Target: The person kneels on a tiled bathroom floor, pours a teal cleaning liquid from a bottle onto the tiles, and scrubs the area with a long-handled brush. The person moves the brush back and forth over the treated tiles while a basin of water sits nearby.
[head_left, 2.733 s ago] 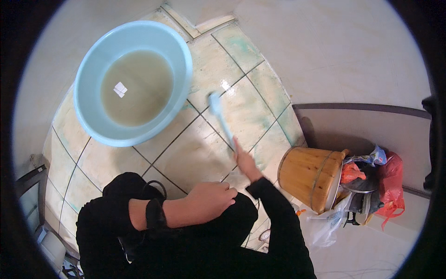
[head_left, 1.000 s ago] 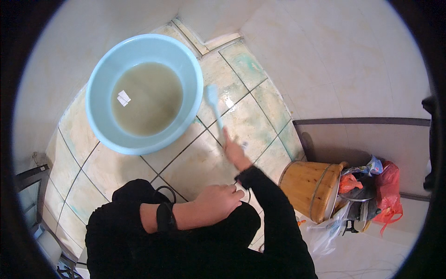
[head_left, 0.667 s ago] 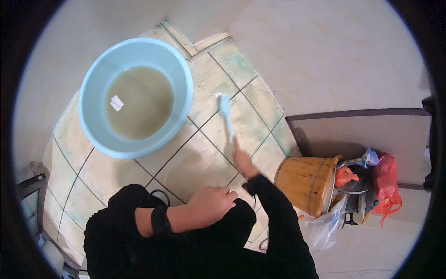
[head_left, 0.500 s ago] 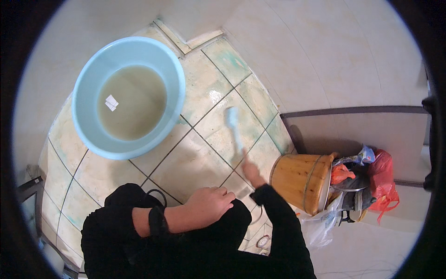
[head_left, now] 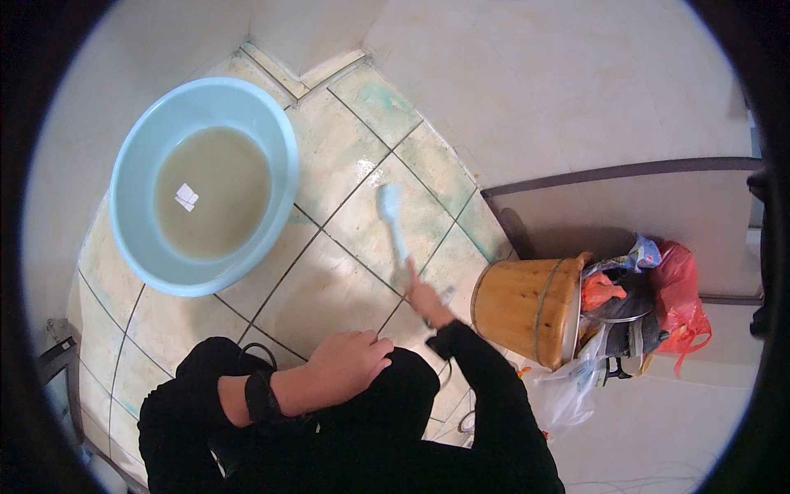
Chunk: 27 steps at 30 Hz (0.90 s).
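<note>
My right hand is closed round the handle of a light-blue scrubbing brush. The brush head rests on the wet, green-stained floor tiles, pointing away from me, and its bristles are hidden underneath. Draped over my knee, my left hand lies with loosely bent fingers and holds nothing I can see. To the left stands a large light-blue basin of cloudy water, with a small white piece like a label in it. Neither hand touches the basin.
Right of my right hand a wooden bucket lies tipped beside a red plastic bag, a clear plastic bag and a dark pan-like thing. Walls meet the floor at a stepped corner. A dark-framed thing stands far left.
The whole view has shifted slightly, so the basin and bucket sit further left in it. The brush, blurred before, looks sharper now on nearly the same tile spot. My left hand stays on my knee.
</note>
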Each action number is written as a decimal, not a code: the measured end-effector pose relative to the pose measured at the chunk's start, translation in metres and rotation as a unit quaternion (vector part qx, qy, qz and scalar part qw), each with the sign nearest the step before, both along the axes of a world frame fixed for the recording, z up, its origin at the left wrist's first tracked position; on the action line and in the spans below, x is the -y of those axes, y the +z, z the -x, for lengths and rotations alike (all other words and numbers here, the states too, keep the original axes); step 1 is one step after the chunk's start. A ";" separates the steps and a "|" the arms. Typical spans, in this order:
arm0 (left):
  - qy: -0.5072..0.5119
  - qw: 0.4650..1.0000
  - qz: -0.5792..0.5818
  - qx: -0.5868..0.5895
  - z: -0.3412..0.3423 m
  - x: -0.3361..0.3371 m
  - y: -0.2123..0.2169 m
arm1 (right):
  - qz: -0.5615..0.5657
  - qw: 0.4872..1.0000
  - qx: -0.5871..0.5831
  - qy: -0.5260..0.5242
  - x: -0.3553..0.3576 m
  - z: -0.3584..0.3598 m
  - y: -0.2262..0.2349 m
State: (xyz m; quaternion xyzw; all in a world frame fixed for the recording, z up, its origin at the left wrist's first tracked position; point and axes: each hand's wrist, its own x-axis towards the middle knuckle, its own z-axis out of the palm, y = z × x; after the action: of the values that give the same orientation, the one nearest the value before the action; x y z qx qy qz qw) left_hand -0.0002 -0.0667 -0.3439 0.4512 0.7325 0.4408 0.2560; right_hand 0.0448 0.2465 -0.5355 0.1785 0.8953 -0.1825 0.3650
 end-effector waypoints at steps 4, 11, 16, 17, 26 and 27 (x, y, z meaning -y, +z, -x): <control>0.002 1.000 0.003 0.014 -0.001 -0.003 -0.001 | -0.116 0.988 -0.101 -0.026 -0.015 0.002 -0.004; 0.025 0.996 0.059 0.064 0.003 -0.008 -0.007 | -0.066 0.997 -0.007 -0.026 -0.030 -0.023 -0.004; -0.034 0.997 0.067 0.030 0.004 -0.007 -0.006 | -0.073 0.988 -0.090 -0.100 -0.050 -0.035 -0.007; -0.033 0.998 0.056 0.023 0.004 -0.007 -0.005 | -0.041 0.993 -0.048 -0.102 -0.050 -0.037 -0.009; -0.035 0.999 0.005 0.020 0.000 -0.003 0.003 | -0.050 0.982 -0.098 -0.152 -0.051 -0.032 -0.005; -0.036 0.999 0.031 0.024 -0.001 -0.003 0.004 | -0.043 0.991 -0.036 -0.117 -0.048 -0.034 -0.002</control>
State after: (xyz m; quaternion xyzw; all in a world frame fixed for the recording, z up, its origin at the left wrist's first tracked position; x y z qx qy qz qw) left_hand 0.0004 -0.0639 -0.3400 0.4584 0.7229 0.4191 0.3026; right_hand 0.0788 0.2941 -0.5378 0.2911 0.8878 -0.1919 0.3003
